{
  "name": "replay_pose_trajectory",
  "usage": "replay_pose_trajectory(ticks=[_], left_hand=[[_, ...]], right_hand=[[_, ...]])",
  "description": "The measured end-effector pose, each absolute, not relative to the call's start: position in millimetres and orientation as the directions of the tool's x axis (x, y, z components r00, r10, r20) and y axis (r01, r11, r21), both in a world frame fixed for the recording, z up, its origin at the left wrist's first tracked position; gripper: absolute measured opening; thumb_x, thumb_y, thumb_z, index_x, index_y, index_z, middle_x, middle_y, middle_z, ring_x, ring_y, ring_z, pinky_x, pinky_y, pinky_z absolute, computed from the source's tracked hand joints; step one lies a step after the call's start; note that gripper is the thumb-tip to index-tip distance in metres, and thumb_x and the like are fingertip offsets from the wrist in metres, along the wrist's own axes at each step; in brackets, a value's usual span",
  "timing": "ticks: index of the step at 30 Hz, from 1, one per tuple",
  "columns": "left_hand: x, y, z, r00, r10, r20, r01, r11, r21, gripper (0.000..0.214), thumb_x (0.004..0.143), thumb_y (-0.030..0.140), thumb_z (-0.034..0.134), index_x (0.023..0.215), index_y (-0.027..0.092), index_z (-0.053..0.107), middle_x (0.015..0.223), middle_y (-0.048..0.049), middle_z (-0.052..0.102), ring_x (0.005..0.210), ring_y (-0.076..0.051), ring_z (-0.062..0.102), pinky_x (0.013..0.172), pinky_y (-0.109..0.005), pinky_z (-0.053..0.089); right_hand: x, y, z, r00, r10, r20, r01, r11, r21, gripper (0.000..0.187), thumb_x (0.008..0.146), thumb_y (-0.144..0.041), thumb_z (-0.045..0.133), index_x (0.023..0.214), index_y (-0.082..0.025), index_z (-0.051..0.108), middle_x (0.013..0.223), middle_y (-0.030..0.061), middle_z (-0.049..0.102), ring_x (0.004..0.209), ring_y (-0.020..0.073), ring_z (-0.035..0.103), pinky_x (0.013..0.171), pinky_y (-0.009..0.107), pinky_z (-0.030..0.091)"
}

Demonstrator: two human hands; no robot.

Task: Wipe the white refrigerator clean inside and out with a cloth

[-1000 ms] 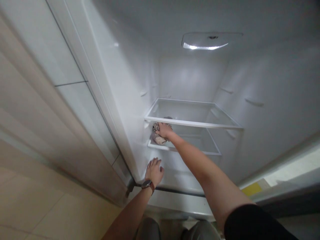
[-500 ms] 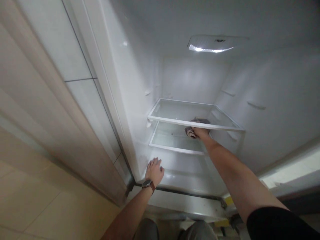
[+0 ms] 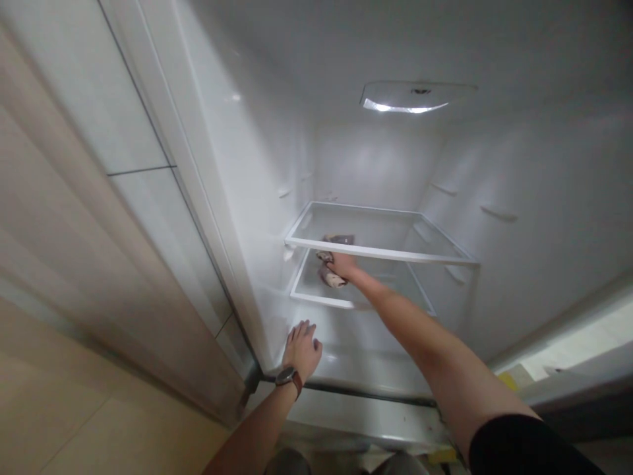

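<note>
Inside a white refrigerator, my right hand [image 3: 343, 265] is closed on a crumpled greyish cloth [image 3: 332, 277]. The cloth lies against the lower glass shelf [image 3: 380, 287], toward its left side. Part of it shows through the upper glass shelf [image 3: 376, 227], which is above my hand. My left hand [image 3: 302, 348], with a watch on the wrist, rests on the inner left wall near the bottom of the compartment. Its fingers are stretched out and it holds nothing.
A lit lamp [image 3: 405, 105] is set in the refrigerator's ceiling. Small shelf ledges [image 3: 498, 213] stick out from the side walls. The white front sill [image 3: 356, 412] runs along the bottom, close to my knees. A wood-toned panel [image 3: 99, 218] stands at the left.
My right hand has swept the cloth from the right side of the lower shelf to its left side. My left hand stays in place. The view has shifted slightly.
</note>
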State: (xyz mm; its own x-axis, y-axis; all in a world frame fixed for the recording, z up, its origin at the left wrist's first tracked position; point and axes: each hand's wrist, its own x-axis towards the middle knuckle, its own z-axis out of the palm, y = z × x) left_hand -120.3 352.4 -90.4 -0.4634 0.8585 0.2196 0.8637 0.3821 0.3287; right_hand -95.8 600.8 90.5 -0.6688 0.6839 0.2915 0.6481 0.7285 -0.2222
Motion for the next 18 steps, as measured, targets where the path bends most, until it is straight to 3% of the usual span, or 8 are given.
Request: replay_pose_trajectory(ticks=[2,4,9,12,14,16,18], left_hand=[[-120,352,-91,-0.468,0.854,0.228,0.863,0.386,0.327,0.049,0.093,0.022,0.054,0.141,0.018,0.066,0.156,-0.0119,0.059,0.148,-0.029,0.049,0.126,-0.046,0.036],[-120,352,-92,-0.472,0.850,0.233,0.862,0.389,0.325,0.049,0.093,0.021,0.053,0.140,0.017,0.067,0.155,-0.0112,0.059,0.148,-0.028,0.049,0.126,-0.044,0.035],[-122,352,-92,-0.478,0.850,0.220,0.858,0.398,0.324,0.050,0.093,0.021,0.054,0.143,0.018,0.066,0.157,-0.0102,0.058,0.150,-0.027,0.047,0.126,-0.043,0.034],[-122,351,-92,-0.480,0.853,0.205,0.856,0.403,0.325,0.050,0.094,0.021,0.054,0.143,0.019,0.065,0.158,-0.0097,0.057,0.151,-0.027,0.046,0.127,-0.044,0.034],[-122,351,-93,-0.484,0.852,0.200,0.852,0.408,0.328,0.051,0.094,0.021,0.054,0.143,0.019,0.066,0.158,-0.0094,0.056,0.151,-0.027,0.046,0.127,-0.044,0.034],[-122,351,-94,-0.483,0.852,0.202,0.853,0.405,0.330,0.051,0.093,0.022,0.054,0.143,0.019,0.066,0.158,-0.0095,0.056,0.151,-0.027,0.046,0.127,-0.044,0.034],[-122,351,-94,-0.481,0.851,0.209,0.855,0.402,0.329,0.051,0.093,0.022,0.054,0.143,0.019,0.066,0.158,-0.0096,0.057,0.150,-0.027,0.046,0.127,-0.044,0.034]], right_hand=[[-123,577,89,-0.773,0.582,0.253,0.546,0.813,-0.202,0.052,0.090,-0.035,0.074,0.140,-0.030,0.063,0.135,0.0052,0.070,0.119,0.0234,0.065,0.100,0.031,0.051],[-140,561,90,-0.835,0.508,0.214,0.483,0.861,-0.160,0.051,0.097,-0.031,0.062,0.147,-0.032,0.057,0.139,0.0066,0.068,0.123,0.0258,0.064,0.101,0.035,0.051],[-133,583,117,-0.876,0.347,0.335,0.383,0.923,0.044,0.050,0.104,-0.017,0.039,0.149,-0.031,0.057,0.159,0.0069,0.052,0.146,0.0307,0.044,0.119,0.047,0.038],[-97,629,137,-0.876,0.297,0.379,0.390,0.899,0.198,0.044,0.106,-0.020,0.039,0.145,-0.026,0.060,0.168,0.0115,0.039,0.154,0.0350,0.030,0.120,0.055,0.033],[-63,662,142,-0.826,0.412,0.383,0.518,0.824,0.231,0.044,0.106,-0.018,0.040,0.144,-0.025,0.061,0.171,0.0121,0.034,0.154,0.0358,0.029,0.117,0.057,0.035],[-27,690,135,-0.655,0.594,0.467,0.720,0.678,0.147,0.044,0.107,-0.019,0.038,0.145,-0.027,0.060,0.172,0.0122,0.031,0.147,0.0360,0.037,0.108,0.052,0.042],[4,708,121,-0.416,0.755,0.507,0.875,0.484,-0.003,0.045,0.108,-0.016,0.034,0.142,-0.023,0.063,0.169,0.0190,0.034,0.140,0.0342,0.043,0.100,0.046,0.045]])
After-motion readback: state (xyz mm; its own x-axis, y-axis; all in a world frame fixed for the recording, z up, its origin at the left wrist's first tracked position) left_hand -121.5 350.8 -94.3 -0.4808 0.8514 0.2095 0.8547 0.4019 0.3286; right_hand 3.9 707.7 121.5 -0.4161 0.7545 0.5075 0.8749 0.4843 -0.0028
